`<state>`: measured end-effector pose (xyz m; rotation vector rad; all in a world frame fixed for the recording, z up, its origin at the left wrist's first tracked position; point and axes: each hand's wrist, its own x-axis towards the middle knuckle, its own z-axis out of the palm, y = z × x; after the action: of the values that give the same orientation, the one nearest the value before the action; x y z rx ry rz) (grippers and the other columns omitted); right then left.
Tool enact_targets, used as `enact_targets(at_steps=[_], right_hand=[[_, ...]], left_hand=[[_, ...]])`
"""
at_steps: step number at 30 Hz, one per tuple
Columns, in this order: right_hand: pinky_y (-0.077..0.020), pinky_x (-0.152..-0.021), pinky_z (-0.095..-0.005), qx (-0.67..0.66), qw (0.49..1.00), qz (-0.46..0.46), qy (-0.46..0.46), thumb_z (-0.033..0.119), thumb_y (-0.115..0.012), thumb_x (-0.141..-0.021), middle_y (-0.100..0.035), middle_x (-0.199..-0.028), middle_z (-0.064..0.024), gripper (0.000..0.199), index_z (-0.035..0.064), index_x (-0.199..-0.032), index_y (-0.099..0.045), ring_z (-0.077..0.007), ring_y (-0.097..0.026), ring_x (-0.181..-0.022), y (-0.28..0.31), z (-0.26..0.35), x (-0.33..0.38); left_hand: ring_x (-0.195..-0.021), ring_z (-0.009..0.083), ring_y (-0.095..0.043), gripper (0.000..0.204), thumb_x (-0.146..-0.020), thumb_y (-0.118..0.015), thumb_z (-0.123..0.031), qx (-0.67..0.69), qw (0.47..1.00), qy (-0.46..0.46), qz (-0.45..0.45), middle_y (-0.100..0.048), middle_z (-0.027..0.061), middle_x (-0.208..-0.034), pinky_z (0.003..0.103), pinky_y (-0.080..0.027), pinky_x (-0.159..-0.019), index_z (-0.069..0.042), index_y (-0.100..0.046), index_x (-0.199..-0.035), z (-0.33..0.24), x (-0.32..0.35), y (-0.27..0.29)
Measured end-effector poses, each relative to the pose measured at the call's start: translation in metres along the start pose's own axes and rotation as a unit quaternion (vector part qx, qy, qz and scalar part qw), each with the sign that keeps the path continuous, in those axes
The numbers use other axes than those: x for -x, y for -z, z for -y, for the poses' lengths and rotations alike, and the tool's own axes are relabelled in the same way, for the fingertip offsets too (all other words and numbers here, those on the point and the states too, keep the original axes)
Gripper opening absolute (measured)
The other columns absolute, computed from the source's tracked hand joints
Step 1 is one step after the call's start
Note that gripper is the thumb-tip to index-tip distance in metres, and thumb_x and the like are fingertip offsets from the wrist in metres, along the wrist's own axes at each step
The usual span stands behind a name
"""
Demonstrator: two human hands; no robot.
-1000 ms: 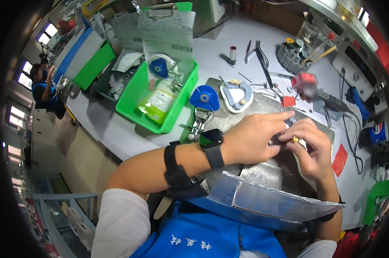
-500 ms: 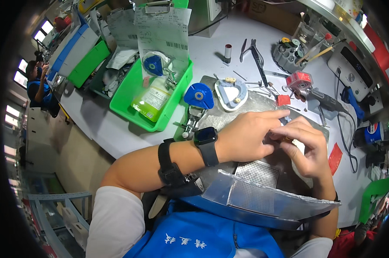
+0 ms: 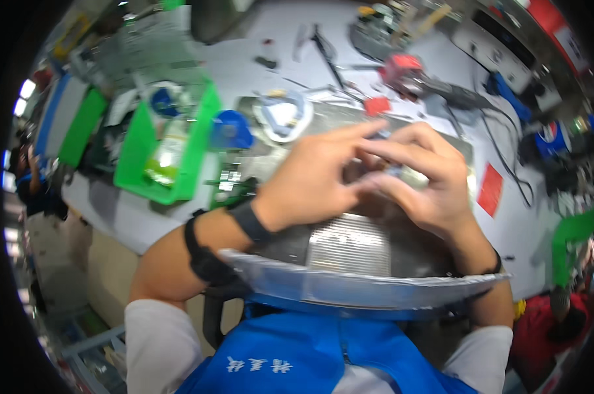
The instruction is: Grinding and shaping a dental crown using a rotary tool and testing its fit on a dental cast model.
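Observation:
My left hand (image 3: 313,176) and my right hand (image 3: 428,172) meet over the grey metal work surface, fingers bent and pressed together. Between the fingertips are small glimpses of a bluish-grey piece (image 3: 394,170). Motion blur and the fingers hide its kind. Just beyond my left hand lies a dental cast (image 3: 283,116), grey on a white base with yellowish teeth. Left of it is a blue mounting plate (image 3: 232,130) with a metal articulator (image 3: 230,180). Below the hands is a perforated metal plate (image 3: 348,248).
A green bin (image 3: 200,144) with a yellow-green packet stands at left. A rotary handpiece (image 3: 458,95), its cable, a control box (image 3: 497,49) and a red sheet (image 3: 490,190) are at right. Toward my body runs a clear-walled guard (image 3: 375,290). Pliers (image 3: 326,58) lie at the back.
The view has shifted and blurred, so the bench things sit further left and up. Both hands stay together, and my left wrist has turned, so the watch face no longer shows.

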<state>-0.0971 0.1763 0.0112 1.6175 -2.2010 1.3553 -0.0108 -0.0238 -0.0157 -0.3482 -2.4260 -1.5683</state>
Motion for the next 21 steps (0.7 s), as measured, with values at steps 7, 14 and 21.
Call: enact_targets(at_steps=[7,14,21], right_hand=[[-0.0544,-0.076,-0.0288,-0.060,0.998,0.011,0.027,-0.003,-0.084,-0.078,-0.076,-0.092,-0.0084,0.042,0.0047,-0.120,-0.080,-0.0171,-0.070,-0.083,0.002,-0.008,0.000],[-0.0555,-0.078,-0.0305,-0.061,0.996,0.020,0.057,-0.008,-0.077,-0.081,-0.077,-0.095,-0.0114,0.041,0.0020,-0.121,-0.079,-0.0189,-0.071,-0.086,0.004,-0.005,-0.002],[-0.0559,-0.076,-0.0295,-0.079,0.995,0.043,0.045,-0.012,-0.075,-0.079,-0.077,-0.095,-0.0130,0.044,0.0002,-0.121,-0.078,-0.0205,-0.072,-0.085,0.006,-0.007,-0.002]], left_hand=[[-0.092,0.0239,-0.077,0.033,-0.078,-0.082,-0.007,-0.087,0.995,-0.057,-0.006,-0.066,0.0147,-0.145,0.033,-0.060,-0.076,-0.006,-0.074,-0.110,0.001,-0.003,0.003],[-0.126,0.0287,-0.068,0.054,-0.076,-0.081,-0.004,-0.095,0.994,-0.033,0.043,-0.063,0.0147,-0.150,0.036,-0.056,-0.102,-0.001,-0.071,-0.129,-0.003,-0.001,0.007],[-0.124,0.0267,-0.070,0.059,-0.075,-0.082,-0.002,-0.097,0.993,-0.010,0.065,-0.064,0.0121,-0.149,0.034,-0.056,-0.100,-0.007,-0.070,-0.132,-0.006,-0.002,0.010]])
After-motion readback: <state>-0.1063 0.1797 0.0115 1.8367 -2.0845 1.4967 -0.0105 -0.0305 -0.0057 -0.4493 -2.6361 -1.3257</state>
